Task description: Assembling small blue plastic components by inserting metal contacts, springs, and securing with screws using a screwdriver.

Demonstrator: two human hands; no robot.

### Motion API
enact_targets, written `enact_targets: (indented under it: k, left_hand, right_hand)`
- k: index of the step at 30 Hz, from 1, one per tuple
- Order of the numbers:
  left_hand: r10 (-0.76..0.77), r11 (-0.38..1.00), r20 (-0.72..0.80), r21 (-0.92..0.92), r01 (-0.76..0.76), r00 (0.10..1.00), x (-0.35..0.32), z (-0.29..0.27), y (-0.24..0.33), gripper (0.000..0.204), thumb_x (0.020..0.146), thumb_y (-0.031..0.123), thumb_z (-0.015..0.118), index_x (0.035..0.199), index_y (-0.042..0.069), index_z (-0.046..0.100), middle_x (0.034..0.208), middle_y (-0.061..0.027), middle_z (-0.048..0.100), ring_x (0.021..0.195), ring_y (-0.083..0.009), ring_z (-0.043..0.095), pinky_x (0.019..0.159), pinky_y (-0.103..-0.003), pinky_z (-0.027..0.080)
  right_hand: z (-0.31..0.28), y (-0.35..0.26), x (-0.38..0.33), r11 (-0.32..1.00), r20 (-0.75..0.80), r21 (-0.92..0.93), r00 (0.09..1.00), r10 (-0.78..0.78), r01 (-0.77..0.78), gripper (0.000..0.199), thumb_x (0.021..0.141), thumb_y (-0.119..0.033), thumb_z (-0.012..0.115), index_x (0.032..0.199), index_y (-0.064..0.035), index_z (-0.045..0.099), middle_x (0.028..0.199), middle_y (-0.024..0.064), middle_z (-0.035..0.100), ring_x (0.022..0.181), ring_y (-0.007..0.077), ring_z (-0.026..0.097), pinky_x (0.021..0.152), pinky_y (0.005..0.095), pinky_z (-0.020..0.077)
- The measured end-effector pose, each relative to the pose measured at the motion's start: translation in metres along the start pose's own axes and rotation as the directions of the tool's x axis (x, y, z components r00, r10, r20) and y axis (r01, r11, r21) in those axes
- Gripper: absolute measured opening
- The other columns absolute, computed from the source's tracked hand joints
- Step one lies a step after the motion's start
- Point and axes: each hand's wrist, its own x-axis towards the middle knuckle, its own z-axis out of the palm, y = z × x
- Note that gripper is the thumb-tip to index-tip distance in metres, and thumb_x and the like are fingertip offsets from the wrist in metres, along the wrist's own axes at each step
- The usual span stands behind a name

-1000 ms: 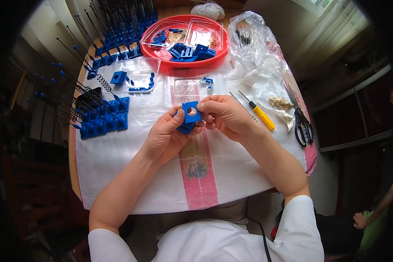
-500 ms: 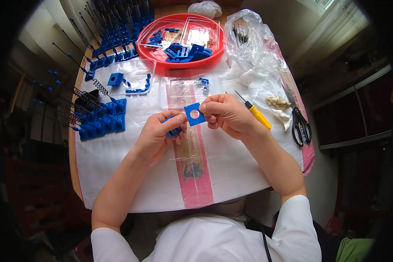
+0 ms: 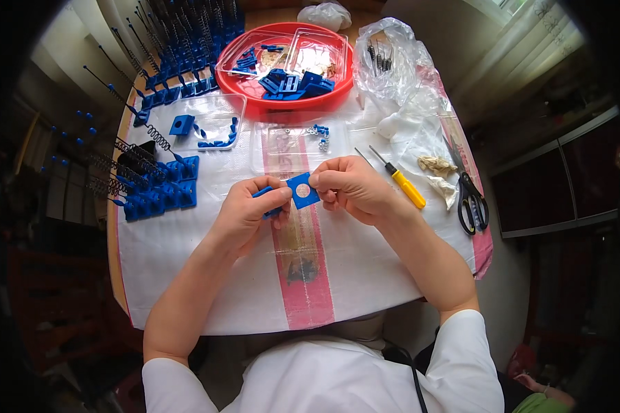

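Observation:
Between my hands is a flat blue square plate (image 3: pixel 297 196) with a round hole. My right hand (image 3: pixel 348 187) pinches its right edge between thumb and fingers. My left hand (image 3: pixel 255 210) is closed around another blue plastic part (image 3: pixel 267 195), mostly covered by the fingers. The left thumb and fingertips also lie at the plate's left edge; whether they grip it I cannot tell. Beyond my hands, a clear plastic tray (image 3: pixel 269 162) holds small blue and white pieces. To the right lies a screwdriver (image 3: pixel 408 187) with a yellow handle.
A red round tray (image 3: pixel 255 102) with blue parts stands at the back. Blue bases with springs (image 3: pixel 162 196) crowd the left side. Another clear tray (image 3: pixel 217 110) sits near them. Black-handled scissors (image 3: pixel 472 203) and a clear plastic bag (image 3: pixel 393 86) with springs are on the right.
The plate and my right hand have shifted slightly left and toward me. My left hand stays almost in place, still closed on its blue part.

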Motion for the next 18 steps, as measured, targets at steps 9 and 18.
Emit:
enact_targets:
  k: [9, 18]
  left_hand:
    - [0.013, 0.999, -0.055, 0.039, -0.011, 0.998, -0.002, 0.001, 0.006, 0.013, 0.086, 0.012, 0.068, 0.088, 0.001, 0.061, 0.075, -0.0073, 0.062, 0.063, -0.0144, 0.059, 0.057, -0.026, 0.044]
    - [0.03, 0.999, -0.09, 0.027, -0.027, 0.995, -0.007, 0.004, 0.016, 0.012, 0.082, 0.012, 0.071, 0.083, 0.003, 0.064, 0.069, -0.0044, 0.061, 0.06, -0.0113, 0.058, 0.057, -0.024, 0.044]
  right_hand:
    - [0.007, 0.008, -0.001, 0.984, 0.041, 0.176, 0.999, -0.002, -0.006, 0.013, 0.091, -0.016, 0.066, 0.089, -0.0034, 0.063, 0.076, -0.0001, 0.06, 0.065, 0.0058, 0.054, 0.06, 0.0223, 0.0446]
    - [0.018, 0.017, -0.004, 0.957, 0.194, 0.287, 0.981, -0.009, -0.048, 0.026, 0.1, -0.03, 0.051, 0.105, -0.0067, 0.062, 0.093, 0.0008, 0.065, 0.08, 0.0102, 0.057, 0.073, 0.0288, 0.047]
